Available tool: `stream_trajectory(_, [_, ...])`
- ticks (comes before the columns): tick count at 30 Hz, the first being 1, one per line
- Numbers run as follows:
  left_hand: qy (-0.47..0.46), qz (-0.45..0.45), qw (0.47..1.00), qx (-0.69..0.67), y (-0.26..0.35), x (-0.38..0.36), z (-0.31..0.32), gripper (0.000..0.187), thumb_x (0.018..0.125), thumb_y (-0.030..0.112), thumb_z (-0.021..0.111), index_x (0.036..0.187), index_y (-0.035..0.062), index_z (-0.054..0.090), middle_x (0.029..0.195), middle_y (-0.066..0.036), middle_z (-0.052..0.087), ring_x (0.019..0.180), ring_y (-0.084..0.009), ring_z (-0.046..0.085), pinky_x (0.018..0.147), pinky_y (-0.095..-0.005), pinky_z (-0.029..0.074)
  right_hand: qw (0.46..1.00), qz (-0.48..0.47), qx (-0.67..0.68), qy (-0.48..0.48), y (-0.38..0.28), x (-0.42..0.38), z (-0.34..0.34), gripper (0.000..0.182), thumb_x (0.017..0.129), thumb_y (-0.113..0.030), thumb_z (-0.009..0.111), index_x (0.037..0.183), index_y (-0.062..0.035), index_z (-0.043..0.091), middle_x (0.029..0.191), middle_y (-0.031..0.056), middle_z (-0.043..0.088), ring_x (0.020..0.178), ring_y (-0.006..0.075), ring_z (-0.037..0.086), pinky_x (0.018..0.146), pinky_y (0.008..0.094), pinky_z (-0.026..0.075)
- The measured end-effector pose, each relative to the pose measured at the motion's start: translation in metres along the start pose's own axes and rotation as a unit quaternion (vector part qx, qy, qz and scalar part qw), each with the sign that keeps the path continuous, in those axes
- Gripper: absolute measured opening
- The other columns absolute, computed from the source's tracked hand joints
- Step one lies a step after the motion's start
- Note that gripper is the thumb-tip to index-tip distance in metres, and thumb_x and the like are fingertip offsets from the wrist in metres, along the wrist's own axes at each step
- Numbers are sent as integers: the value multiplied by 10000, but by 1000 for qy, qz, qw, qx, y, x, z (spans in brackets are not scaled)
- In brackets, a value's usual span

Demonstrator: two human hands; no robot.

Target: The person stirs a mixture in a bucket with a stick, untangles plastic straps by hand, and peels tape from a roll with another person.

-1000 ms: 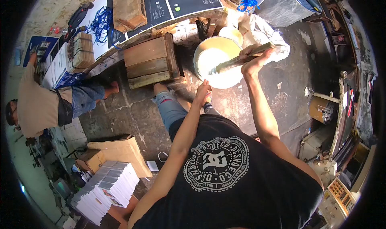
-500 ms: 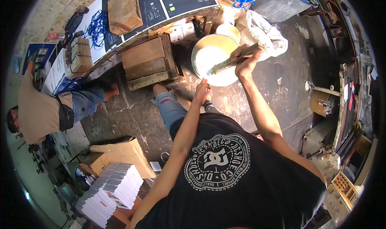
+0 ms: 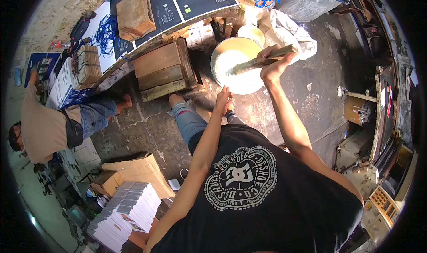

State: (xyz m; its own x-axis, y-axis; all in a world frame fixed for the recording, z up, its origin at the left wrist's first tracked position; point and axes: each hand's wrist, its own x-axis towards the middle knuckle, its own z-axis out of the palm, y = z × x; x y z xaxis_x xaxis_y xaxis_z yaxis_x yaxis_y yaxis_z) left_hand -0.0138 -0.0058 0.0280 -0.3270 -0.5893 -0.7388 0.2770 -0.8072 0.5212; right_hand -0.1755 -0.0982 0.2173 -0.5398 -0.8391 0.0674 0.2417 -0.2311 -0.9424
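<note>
A round white bucket with bright white contents stands on the floor in front of me. My right hand is closed around a wooden stick, whose coated lower end reaches into the white contents. At the bucket's near edge is my left hand, its fingers closed on the rim. Glare hides the texture of the contents. Behind the bucket is a smaller pale tub, and a white sack lies crumpled beside it.
A wooden box sits left of the bucket, below a table with dark printed sheets, a wooden block and blue straps. Another person is at the far left. Stacked white paper stands at lower left.
My right hand has shifted slightly, and the stick has changed its angle in the bucket. The left hand remains at the rim. The whole view has moved a little.
</note>
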Motion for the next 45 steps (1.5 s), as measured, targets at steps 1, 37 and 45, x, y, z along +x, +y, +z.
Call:
stream_trajectory(1, [2, -2, 1000, -1, 0, 0, 0, 839, 752, 61, 456, 1475, 41, 29, 1541, -93, 122, 1333, -249, 314, 1039, -413, 300, 1000, 4, -14, -10, 6, 0, -3, 839, 724, -869, 264, 557, -61, 415, 454, 57, 404, 412, 174, 410, 416, 292, 332])
stream_trajectory(37, [0, 7, 1000, -26, -1, 2, -1, 837, 751, 66, 490, 1476, 45, 71, 1539, -83, 152, 1327, -187, 289, 976, -328, 330, 986, -13, -48, -159, 12, 12, -18, 855, 700, -888, 273, 575, -58, 430, 471, 54, 405, 426, 166, 402, 410, 290, 297])
stream_trajectory(45, [-8, 15, 1000, -25, -5, 1, -3, 845, 751, 66, 488, 1473, 32, 49, 1540, -97, 135, 1344, -228, 273, 1003, -364, 311, 989, -8, -60, -138, 11, 18, -18, 872, 703, -891, 233, 584, -53, 442, 480, 72, 442, 419, 173, 425, 402, 281, 311])
